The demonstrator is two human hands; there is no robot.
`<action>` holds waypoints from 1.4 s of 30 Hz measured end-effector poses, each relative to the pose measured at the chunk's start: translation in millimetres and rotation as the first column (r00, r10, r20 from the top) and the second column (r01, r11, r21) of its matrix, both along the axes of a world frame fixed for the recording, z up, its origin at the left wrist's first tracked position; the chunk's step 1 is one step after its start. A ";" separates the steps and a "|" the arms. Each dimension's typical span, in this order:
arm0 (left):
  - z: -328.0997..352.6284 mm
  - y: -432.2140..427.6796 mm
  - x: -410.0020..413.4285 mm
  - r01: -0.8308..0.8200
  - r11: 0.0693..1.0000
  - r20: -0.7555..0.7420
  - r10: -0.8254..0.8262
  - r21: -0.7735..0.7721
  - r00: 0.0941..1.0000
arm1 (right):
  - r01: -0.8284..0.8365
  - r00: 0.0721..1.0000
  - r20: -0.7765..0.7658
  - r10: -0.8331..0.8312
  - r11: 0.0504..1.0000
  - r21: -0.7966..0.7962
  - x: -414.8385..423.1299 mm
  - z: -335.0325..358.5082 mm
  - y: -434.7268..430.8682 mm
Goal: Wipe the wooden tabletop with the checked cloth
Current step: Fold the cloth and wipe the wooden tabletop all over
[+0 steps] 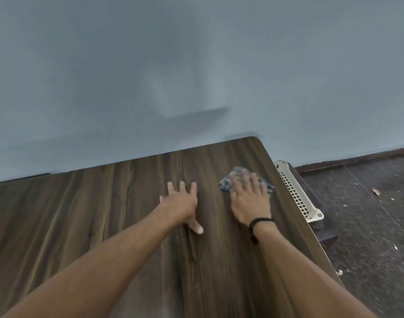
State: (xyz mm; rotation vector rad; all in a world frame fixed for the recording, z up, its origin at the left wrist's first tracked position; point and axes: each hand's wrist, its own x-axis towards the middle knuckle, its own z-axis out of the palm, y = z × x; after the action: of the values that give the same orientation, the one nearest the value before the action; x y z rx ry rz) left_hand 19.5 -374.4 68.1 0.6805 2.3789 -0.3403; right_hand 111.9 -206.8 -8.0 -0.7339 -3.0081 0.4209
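From the head view, the dark brown wood-grain tabletop (104, 214) runs along a grey-blue wall (150, 65). The right hand (250, 200), a black band (258, 222) at its wrist, lies flat with straight fingers pressing the crumpled blue-and-white checked cloth (226, 183) onto the tabletop near its far right corner. The left hand (181, 201) rests just beside it, fingers spread flat on the bare wood. A cream perforated plastic basket (295, 191) sits below the table's right edge, over dark speckled floor (368, 214).

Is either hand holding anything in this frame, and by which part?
Nothing is gripped. The right hand presses flat on top of the cloth, fingers extended. The left hand rests open on the bare tabletop.
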 end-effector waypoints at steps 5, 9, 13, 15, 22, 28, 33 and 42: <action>-6.9 19.1 -54.6 -0.084 0.995 0.036 0.082 0.058 0.996 | -0.053 0.998 -0.041 0.054 0.998 0.028 0.6 -5.6 16.4; -28.0 11.3 -74.1 -0.123 0.990 0.100 0.116 0.064 0.988 | -0.195 0.977 -0.080 0.199 0.979 0.057 -10.5 -11.0 -8.7; -35.3 5.2 -76.7 -0.116 0.988 0.103 0.106 0.098 0.989 | -0.085 0.994 -0.063 0.087 0.996 0.029 -37.4 -8.9 45.3; -36.0 7.3 -78.2 -0.112 0.990 0.126 0.101 0.084 0.987 | 0.039 0.999 -0.028 -0.040 0.999 -0.022 -73.9 0.0 41.2; -34.2 7.3 -76.9 -0.102 0.991 0.141 0.090 0.084 0.986 | 0.013 0.999 -0.047 -0.014 1.000 -0.019 -92.9 -2.3 58.2; -27.7 9.5 -74.0 -0.093 0.993 0.172 0.080 0.072 0.982 | -0.218 0.976 -0.011 0.218 0.976 -0.009 -121.8 -6.5 40.5; -23.0 15.0 -75.1 -0.097 0.995 0.184 0.092 0.023 0.979 | 0.012 1.000 0.015 -0.012 1.000 -0.028 -153.7 4.1 40.9; -20.0 23.2 -75.6 -0.075 0.996 0.195 0.084 -0.051 0.977 | -0.098 0.995 0.032 0.098 0.995 -0.006 -160.4 2.1 27.9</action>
State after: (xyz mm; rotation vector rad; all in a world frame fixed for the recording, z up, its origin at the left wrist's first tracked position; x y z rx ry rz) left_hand -56.1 -351.2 48.1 0.5696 2.1964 -0.2761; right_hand -48.5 -178.9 -5.9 -0.6012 -3.0833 0.4229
